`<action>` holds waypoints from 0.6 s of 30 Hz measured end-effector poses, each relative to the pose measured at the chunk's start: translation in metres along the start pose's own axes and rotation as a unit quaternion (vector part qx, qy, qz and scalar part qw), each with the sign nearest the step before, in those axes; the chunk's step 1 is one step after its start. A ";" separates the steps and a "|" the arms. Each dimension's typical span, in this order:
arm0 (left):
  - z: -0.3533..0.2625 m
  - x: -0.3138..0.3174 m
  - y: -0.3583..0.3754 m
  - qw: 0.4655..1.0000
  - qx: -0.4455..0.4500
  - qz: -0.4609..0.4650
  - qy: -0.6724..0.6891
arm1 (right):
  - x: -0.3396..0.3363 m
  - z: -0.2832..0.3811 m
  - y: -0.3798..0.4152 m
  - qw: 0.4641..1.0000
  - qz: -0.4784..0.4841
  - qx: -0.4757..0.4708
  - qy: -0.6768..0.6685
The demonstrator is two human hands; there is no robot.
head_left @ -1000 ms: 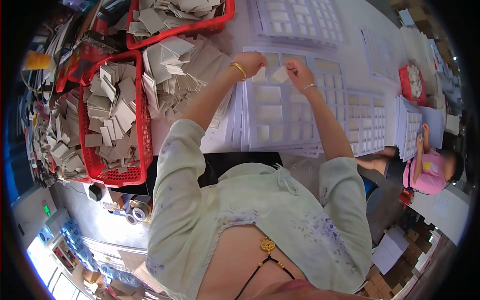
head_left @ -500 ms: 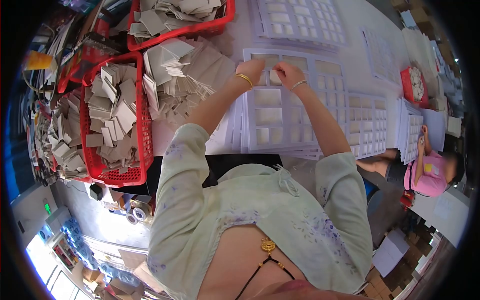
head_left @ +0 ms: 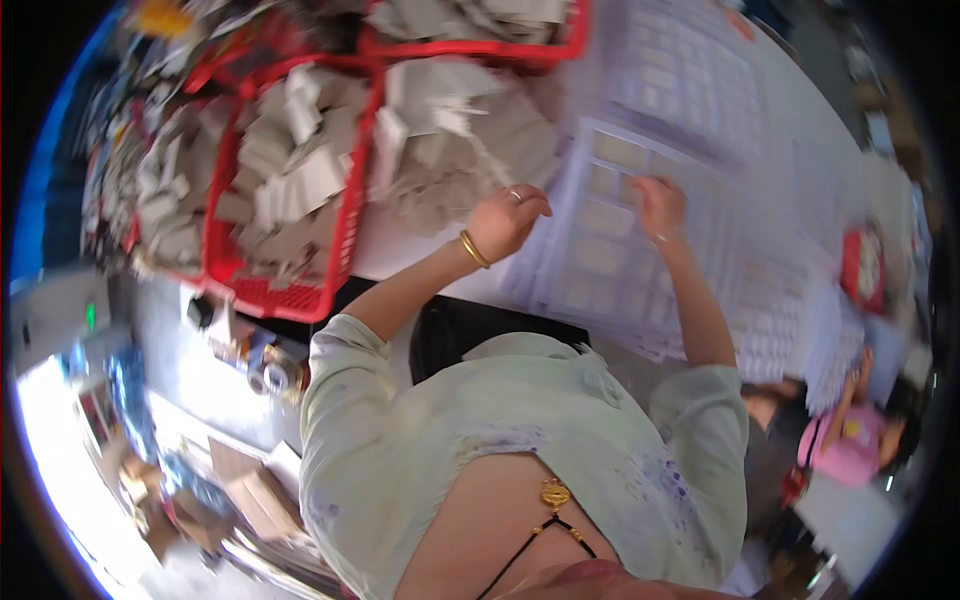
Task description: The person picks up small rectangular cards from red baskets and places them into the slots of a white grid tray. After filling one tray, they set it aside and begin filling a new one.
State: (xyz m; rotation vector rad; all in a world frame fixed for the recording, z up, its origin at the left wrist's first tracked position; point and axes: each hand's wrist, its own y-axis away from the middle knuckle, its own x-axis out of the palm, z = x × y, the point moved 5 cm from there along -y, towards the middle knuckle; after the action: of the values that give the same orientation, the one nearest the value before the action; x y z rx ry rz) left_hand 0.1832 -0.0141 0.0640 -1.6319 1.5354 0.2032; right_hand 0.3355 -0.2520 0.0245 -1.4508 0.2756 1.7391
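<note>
My left hand (head_left: 508, 222), with a ring and a gold bracelet, is held between the heap of pale grey card pieces (head_left: 460, 150) and the left edge of a white panel with rectangular openings (head_left: 610, 222). Its fingers are curled, and anything inside them is hidden. Over the upper part of that panel is my right hand (head_left: 662, 208), its fingers bent together. Motion blur hides whether it holds a piece. The panel tops a stack of similar white sheets, and some of its openings show cream-coloured fill.
Red baskets of card pieces stand at the left (head_left: 345, 225) and at the top (head_left: 480, 50). More white panels (head_left: 690, 80) lie behind. A small red basket (head_left: 862, 268) is at the far right, near a co-worker in a pink top (head_left: 848, 445).
The view has turned, and everything looks blurred. My left hand has moved off the panel toward the card heap. My right hand stays over the panel, no longer close to the left.
</note>
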 end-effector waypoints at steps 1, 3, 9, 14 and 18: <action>-0.002 -0.024 0.011 1.000 -0.006 -0.021 -0.010 | -0.001 0.001 -0.002 0.999 -0.039 -0.015 0.016; -0.003 -0.077 0.034 0.995 -0.051 -0.066 -0.054 | 0.012 -0.003 -0.003 1.000 0.020 -0.004 0.007; 0.066 -0.229 0.137 0.896 -0.326 -0.220 -0.207 | 0.010 0.023 -0.037 0.993 0.100 -0.039 0.043; 0.181 -0.343 0.286 0.771 -0.531 -0.127 -0.327 | 0.015 0.132 -0.104 0.981 0.080 -0.137 -0.109; 0.207 -0.365 0.319 0.687 -0.643 -0.027 -0.337 | 0.038 0.272 -0.151 0.932 0.112 -0.288 -0.192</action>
State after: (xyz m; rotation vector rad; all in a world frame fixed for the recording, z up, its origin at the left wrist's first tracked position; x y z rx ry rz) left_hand -0.0919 0.4336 0.0209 -2.1361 0.6183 1.9714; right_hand 0.2501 0.0323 0.1241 -1.4613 -0.3197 2.3774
